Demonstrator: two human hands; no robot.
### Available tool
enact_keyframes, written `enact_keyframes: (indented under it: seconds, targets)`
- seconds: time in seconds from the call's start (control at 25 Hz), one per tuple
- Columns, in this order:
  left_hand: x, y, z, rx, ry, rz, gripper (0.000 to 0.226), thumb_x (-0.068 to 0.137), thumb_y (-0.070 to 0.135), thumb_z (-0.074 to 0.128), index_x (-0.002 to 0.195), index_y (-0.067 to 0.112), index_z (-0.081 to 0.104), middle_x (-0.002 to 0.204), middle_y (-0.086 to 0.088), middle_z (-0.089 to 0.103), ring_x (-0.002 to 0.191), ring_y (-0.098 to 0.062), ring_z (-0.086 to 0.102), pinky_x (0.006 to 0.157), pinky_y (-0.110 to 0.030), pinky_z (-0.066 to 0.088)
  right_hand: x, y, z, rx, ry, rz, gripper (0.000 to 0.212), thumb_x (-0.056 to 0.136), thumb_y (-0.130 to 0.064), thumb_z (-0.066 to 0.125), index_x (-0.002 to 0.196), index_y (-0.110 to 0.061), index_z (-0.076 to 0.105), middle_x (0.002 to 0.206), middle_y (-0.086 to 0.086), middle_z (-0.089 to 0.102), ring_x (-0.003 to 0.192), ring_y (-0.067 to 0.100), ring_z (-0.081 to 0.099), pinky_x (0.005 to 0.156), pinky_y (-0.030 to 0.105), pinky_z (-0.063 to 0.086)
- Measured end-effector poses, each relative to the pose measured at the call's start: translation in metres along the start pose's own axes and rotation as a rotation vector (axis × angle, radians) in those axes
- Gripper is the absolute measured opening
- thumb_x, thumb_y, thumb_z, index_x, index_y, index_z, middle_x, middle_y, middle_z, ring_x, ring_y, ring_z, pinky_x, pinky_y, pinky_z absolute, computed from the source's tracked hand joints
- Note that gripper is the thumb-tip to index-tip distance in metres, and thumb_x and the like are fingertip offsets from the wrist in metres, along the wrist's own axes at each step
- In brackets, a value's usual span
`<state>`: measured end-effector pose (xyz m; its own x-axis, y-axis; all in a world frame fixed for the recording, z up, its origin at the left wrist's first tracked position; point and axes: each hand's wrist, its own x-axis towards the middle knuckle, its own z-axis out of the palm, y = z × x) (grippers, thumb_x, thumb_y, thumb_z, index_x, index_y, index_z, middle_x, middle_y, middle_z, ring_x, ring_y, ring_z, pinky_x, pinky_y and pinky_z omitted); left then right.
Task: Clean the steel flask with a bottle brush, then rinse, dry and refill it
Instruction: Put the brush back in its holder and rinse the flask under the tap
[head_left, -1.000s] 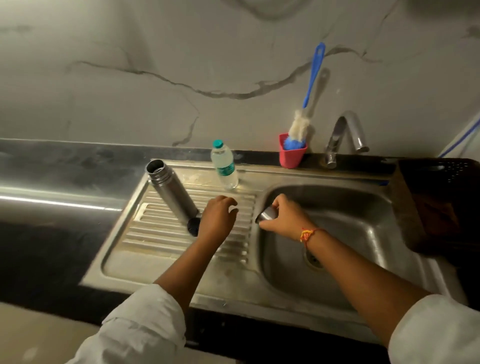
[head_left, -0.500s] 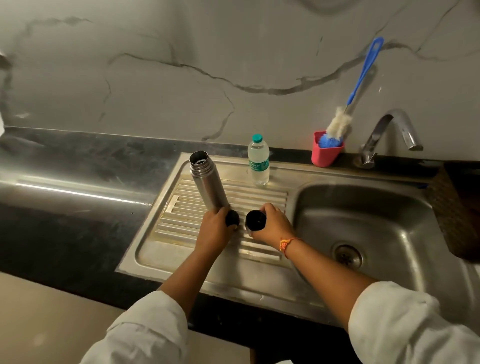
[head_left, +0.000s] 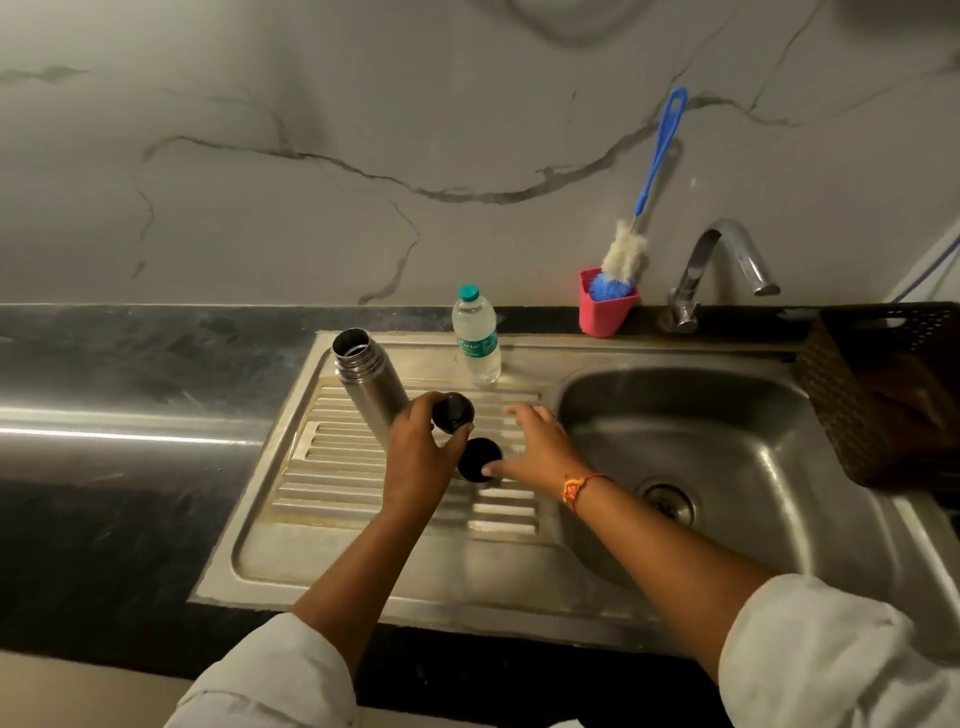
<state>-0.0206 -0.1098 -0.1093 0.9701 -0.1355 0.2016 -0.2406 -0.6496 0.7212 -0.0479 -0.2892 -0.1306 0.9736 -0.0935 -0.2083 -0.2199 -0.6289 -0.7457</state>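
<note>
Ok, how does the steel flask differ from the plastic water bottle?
The steel flask is opaque metal; the water bottle is clear plastic. The flask's mouth is open; the bottle wears a green cap. Both stand on the drainboard.

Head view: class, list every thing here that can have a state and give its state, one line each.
steel flask: uncapped, upright on the drainboard.
stopper: off the flask, pinched in the left hand.
cup lid: off, on the drainboard, at the thumb of the right hand, whose fingers are spread.
water bottle: capped, upright.
bottle brush: head down in the pink cup.
tap: no water running.
</note>
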Motion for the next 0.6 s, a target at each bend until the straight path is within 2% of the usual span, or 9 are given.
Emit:
enact_keyframes:
  seconds: [0.16, 0.28, 0.36, 0.44, 0.52, 0.6]
  targets:
    - [0.013, 0.057, 0.043, -0.176, -0.207, -0.062, 0.058, 0.085, 0.029, 0.084, 0.133, 0.020, 0.052, 0.119, 0.009, 0.062, 0.109, -0.009, 0.062, 0.094, -0.028, 0.054, -0.012, 0.011, -0.058, 0.183, 0.160, -0.108, 0.075, 0.079, -0.022, 0.082, 0.144, -0.028, 0.046, 0.146, -0.004, 0.043, 0.129, 0.009, 0.041, 0.106, 0.031, 0.042]
    - [0.027, 0.103, 0.087, -0.218, -0.375, -0.044, 0.060, 0.086, 0.031, 0.082, 0.135, 0.022, 0.049, 0.115, 0.010, 0.063, 0.104, -0.008, 0.065, 0.090, -0.027, 0.057, -0.019, 0.045, -0.097, 0.212, 0.257, -0.081, 0.059, 0.081, -0.014, 0.079, 0.134, -0.027, 0.056, 0.141, -0.002, 0.050, 0.126, 0.013, 0.051, 0.105, 0.038, 0.049]
    - [0.038, 0.131, 0.118, -0.217, -0.462, -0.017, 0.055, 0.087, 0.034, 0.080, 0.133, 0.024, 0.051, 0.109, 0.011, 0.064, 0.098, -0.003, 0.064, 0.084, -0.022, 0.055, -0.024, 0.072, -0.120, 0.310, 0.342, 0.011, 0.051, 0.079, -0.017, 0.080, 0.123, -0.031, 0.057, 0.131, 0.000, 0.058, 0.117, 0.015, 0.060, 0.099, 0.039, 0.054]
    - [0.053, 0.157, 0.150, -0.223, -0.498, 0.022, 0.044, 0.092, 0.035, 0.075, 0.128, 0.022, 0.055, 0.108, 0.009, 0.066, 0.095, 0.000, 0.063, 0.083, -0.021, 0.054, -0.027, 0.095, -0.145, 0.449, 0.446, 0.152, 0.052, 0.080, -0.019, 0.081, 0.123, -0.026, 0.053, 0.121, 0.001, 0.062, 0.106, 0.012, 0.062, 0.091, 0.028, 0.053]
    - [0.073, 0.179, 0.183, -0.192, -0.495, 0.076, 0.036, 0.096, 0.030, 0.070, 0.129, 0.017, 0.060, 0.116, 0.002, 0.069, 0.104, -0.010, 0.065, 0.094, -0.030, 0.054, -0.026, 0.114, -0.166, 0.568, 0.501, 0.298, 0.049, 0.082, -0.016, 0.080, 0.124, -0.019, 0.054, 0.115, -0.001, 0.062, 0.102, 0.013, 0.060, 0.088, 0.026, 0.051]
    - [0.097, 0.200, 0.213, -0.124, -0.496, 0.119, 0.038, 0.098, 0.021, 0.068, 0.135, 0.012, 0.061, 0.126, -0.006, 0.069, 0.115, -0.020, 0.065, 0.102, -0.034, 0.051, -0.018, 0.131, -0.179, 0.798, 0.522, 0.370, 0.030, 0.085, -0.013, 0.075, 0.112, -0.015, 0.062, 0.116, 0.008, 0.067, 0.102, 0.017, 0.064, 0.093, 0.035, 0.055]
